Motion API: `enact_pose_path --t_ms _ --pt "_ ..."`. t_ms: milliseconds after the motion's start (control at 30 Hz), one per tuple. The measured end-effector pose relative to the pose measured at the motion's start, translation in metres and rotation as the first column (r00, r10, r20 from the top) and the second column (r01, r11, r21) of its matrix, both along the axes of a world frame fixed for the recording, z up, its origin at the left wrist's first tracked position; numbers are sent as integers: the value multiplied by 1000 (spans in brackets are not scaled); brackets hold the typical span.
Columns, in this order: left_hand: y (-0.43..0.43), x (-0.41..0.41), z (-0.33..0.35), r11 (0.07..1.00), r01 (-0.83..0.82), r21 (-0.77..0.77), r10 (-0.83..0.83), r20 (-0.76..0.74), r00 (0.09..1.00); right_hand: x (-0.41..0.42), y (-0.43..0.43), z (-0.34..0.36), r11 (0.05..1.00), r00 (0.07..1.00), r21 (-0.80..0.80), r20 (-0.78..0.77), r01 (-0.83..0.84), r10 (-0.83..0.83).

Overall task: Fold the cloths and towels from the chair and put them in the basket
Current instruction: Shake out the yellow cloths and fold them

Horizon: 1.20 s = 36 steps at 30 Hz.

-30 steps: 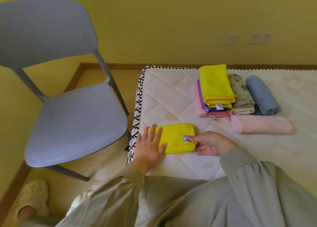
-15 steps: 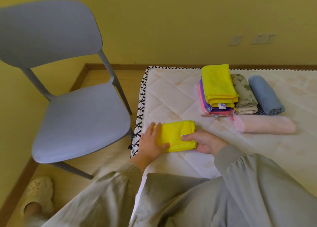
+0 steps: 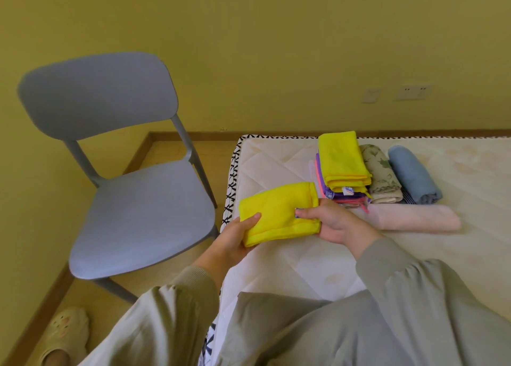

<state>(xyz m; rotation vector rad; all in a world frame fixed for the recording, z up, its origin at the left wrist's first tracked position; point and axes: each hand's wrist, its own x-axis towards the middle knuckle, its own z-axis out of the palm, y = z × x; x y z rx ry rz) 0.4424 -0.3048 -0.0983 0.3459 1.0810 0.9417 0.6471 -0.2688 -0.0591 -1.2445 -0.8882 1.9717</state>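
Observation:
A folded yellow cloth is held just above the mattress near its left edge. My left hand grips its lower left corner, thumb on top. My right hand pinches its right end, thumb on the small label. Behind it lies a stack of folded cloths with a yellow one on top. Beside the stack are a floral rolled towel, a blue rolled towel and a pink rolled towel. The grey chair at the left has a bare seat. No basket is in view.
The mattress lies on a wooden floor beside a yellow wall with sockets. The chair stands close to the mattress's left edge. My foot in a beige clog is at the bottom left. My grey-clad legs fill the foreground.
The yellow cloth lay flat on the mattress under my left palm. Both hands have now taken hold of its ends and raised it off the mattress, toward the stack.

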Motion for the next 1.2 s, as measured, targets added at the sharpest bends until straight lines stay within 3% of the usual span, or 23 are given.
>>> enact_pose_path --t_ms 267,367,433,500,567,633,700,733,800,867,933,1000,1200 --pt "45 22 26 990 -81 115 98 -152 983 10 30 45 989 987 9 68 145 -145" --pt "65 32 21 987 -18 161 77 -371 926 17 52 69 964 964 -10 43 265 -264" --pt "73 37 7 965 208 159 -48 -674 737 24 67 88 939 939 30 29 343 -344" --pt "76 39 -12 871 491 -16 -204 -921 332 34 81 101 903 905 228 143 364 -401" --pt "76 41 -33 729 632 -265 -288 -955 -68 48 95 109 787 747 563 402 253 -529" --pt "71 45 -53 638 651 -411 -305 -911 -277 64 106 110 615 497 789 541 -20 -678" --pt "68 48 -69 610 626 -486 -281 -871 -402 77 113 101 469 330 831 551 -299 -767" --pt "69 48 -74 609 615 -501 -267 -859 -436 83 116 93 417 276 805 552 -423 -787" --pt "72 47 -82 600 610 -518 -241 -844 -479 95 119 68 424 179 653 651 -628 -738" --pt "72 45 -88 583 614 -532 -209 -828 -520 103 117 39 493 18 350 829 -796 -559" --pt "73 42 -92 573 615 -542 -183 -816 -549 109 113 14 493 -112 130 896 -860 -431" --pt "75 41 -93 571 615 -543 -173 -812 -557 111 110 2 512 -123 118 903 -851 -412" --pt "75 41 -90 562 603 -566 -176 -795 -581 108 111 13 491 -27 279 849 -825 -528"
